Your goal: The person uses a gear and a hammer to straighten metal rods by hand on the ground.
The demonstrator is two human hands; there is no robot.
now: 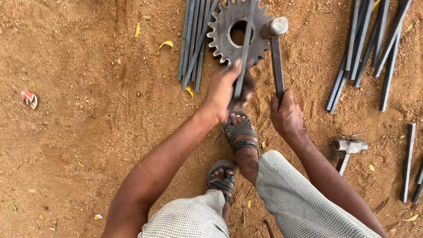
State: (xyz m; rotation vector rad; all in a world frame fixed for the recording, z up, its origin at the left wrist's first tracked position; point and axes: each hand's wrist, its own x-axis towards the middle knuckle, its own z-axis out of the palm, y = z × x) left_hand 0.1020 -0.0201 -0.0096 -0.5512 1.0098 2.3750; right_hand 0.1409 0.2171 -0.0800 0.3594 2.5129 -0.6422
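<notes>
Rod lies lengthwise across gear, running straight away from left hand, which clamps its near end. Right hand is closed on hammer, head beside the rod.

The sandy ground under me carried a gear at twelve o'clock, rods beside it, a spare hammer at three.

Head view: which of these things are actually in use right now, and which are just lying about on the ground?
In use:
- left hand holding a flat metal bar across the gear wheel
- right hand gripping a hammer, its head at the gear's rim

Lying about:
- bundle of bars left of the gear
- bars at right
- second hammer
- scattered leaves
</notes>
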